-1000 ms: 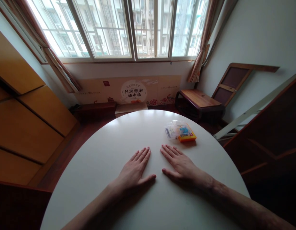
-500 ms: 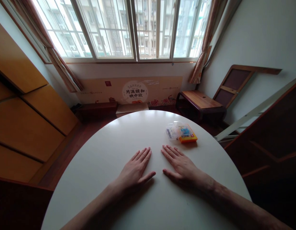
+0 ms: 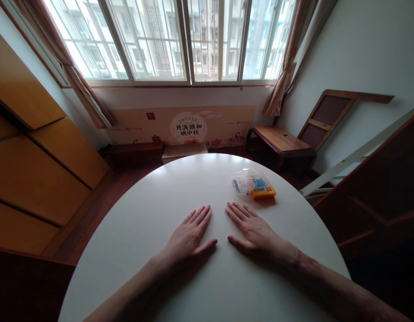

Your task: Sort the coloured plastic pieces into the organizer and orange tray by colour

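My left hand (image 3: 188,235) lies flat, palm down, on the round white table (image 3: 153,201), fingers stretched forward and holding nothing. My right hand (image 3: 250,228) rests the same way just to its right, a small gap between the two thumbs. Beyond my right fingertips, towards the table's far right, sits a small clear plastic box (image 3: 242,182) touching an orange and yellow box (image 3: 262,188) with blue contents. Neither hand touches the boxes.
A low wooden bench (image 3: 279,141) stands by the right wall beyond the table. Orange wooden cabinets (image 3: 32,161) line the left side. A printed cardboard panel (image 3: 187,125) leans under the window, and a framed board (image 3: 327,114) leans against the right wall.
Both hands stay flat in the same place. Only the view has shifted slightly.
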Demonstrator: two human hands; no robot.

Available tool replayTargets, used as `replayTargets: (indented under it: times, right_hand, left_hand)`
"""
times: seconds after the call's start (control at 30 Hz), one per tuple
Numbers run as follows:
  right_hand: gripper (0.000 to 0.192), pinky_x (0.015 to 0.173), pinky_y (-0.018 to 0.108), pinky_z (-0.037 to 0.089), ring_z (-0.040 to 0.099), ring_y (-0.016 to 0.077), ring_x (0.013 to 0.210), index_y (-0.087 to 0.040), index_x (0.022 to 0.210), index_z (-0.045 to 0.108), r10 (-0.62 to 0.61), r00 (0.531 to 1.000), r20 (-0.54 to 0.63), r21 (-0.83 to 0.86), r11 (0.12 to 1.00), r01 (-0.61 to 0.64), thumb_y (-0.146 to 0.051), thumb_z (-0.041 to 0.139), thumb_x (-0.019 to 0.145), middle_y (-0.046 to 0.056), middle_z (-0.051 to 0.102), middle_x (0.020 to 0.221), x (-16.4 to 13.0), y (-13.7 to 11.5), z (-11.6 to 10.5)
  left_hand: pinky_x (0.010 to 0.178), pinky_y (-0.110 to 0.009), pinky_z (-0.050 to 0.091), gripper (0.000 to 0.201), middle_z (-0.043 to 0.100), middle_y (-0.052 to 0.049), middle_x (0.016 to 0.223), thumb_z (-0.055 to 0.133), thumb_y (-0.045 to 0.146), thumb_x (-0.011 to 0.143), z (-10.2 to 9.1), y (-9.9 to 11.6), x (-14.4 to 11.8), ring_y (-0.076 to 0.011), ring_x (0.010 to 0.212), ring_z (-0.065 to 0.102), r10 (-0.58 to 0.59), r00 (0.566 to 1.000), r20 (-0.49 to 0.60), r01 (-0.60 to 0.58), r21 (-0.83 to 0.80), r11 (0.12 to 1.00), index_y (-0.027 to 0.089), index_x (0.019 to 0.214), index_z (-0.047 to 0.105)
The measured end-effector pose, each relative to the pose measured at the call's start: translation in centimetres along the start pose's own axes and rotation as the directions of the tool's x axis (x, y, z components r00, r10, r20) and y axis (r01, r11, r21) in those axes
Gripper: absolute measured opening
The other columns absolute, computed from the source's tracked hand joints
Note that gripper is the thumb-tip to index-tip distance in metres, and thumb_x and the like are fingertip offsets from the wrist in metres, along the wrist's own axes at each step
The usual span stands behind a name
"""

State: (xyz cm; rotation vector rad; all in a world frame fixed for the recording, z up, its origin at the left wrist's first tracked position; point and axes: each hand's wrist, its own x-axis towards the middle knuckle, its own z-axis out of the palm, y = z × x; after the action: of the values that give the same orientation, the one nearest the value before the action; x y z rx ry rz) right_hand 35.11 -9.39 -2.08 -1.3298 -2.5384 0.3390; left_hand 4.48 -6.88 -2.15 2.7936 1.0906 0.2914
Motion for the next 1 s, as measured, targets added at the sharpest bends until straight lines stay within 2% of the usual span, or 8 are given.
replayTargets:
  times: [0.27,0.67,0.83,1.0]
  right_hand:
    - [0.085,0.142,0.054,0.02,0.022,0.0322,0.173,-0.019,0.178,0.029,-0.008,1.0,0.001,-0.013,1.0,0.008,-0.063,0.052,0.11,0.013,0.022,0.184,-0.03,0.03,0.12]
    - [0.086,0.142,0.056,0.022,0.023,0.0328,0.173,-0.015,0.177,0.03,-0.001,1.0,0.019,-0.017,1.0,0.001,-0.064,0.053,0.11,0.014,0.021,0.184,-0.12,-0.24,-0.36]
    - [0.085,0.141,0.056,0.024,0.025,0.0333,0.172,-0.017,0.177,0.032,-0.022,0.999,-0.026,-0.005,1.0,0.022,-0.063,0.055,0.109,0.014,0.024,0.183,-0.17,-0.09,0.0]
    - [0.083,0.139,0.058,0.03,0.031,0.0348,0.169,-0.018,0.175,0.036,-0.044,0.996,-0.078,0.013,0.999,0.045,-0.058,0.061,0.107,0.016,0.032,0.181,-0.25,-0.04,-0.15]
  left_hand:
    - [0.141,-0.05,0.025,0.092,0.022,-0.011,0.184,0.045,0.073,0.11,-0.37,0.05,0.03,-0.0337,0.171,0.029,-0.007,1.0,0.027,0.007,-0.014,1.0,0.022,0.181,0.016]
    - [0.14,-0.054,0.026,0.096,0.023,-0.015,0.183,0.048,0.076,0.107,-0.88,0.33,0.2,-0.0364,0.17,0.029,-0.003,0.999,0.044,0.004,-0.025,1.0,0.019,0.18,0.023]
    - [0.14,-0.057,0.025,0.103,0.021,-0.017,0.183,0.05,0.08,0.103,-0.74,0.26,0.17,-0.0392,0.17,0.027,0.011,0.998,0.058,-0.01,-0.021,1.0,0.017,0.18,0.022]
    - [0.138,-0.057,0.03,0.098,0.027,-0.019,0.182,0.054,0.077,0.104,-0.81,0.21,0.18,-0.0392,0.169,0.032,0.032,0.999,0.023,-0.032,-0.014,0.999,0.016,0.177,0.03]
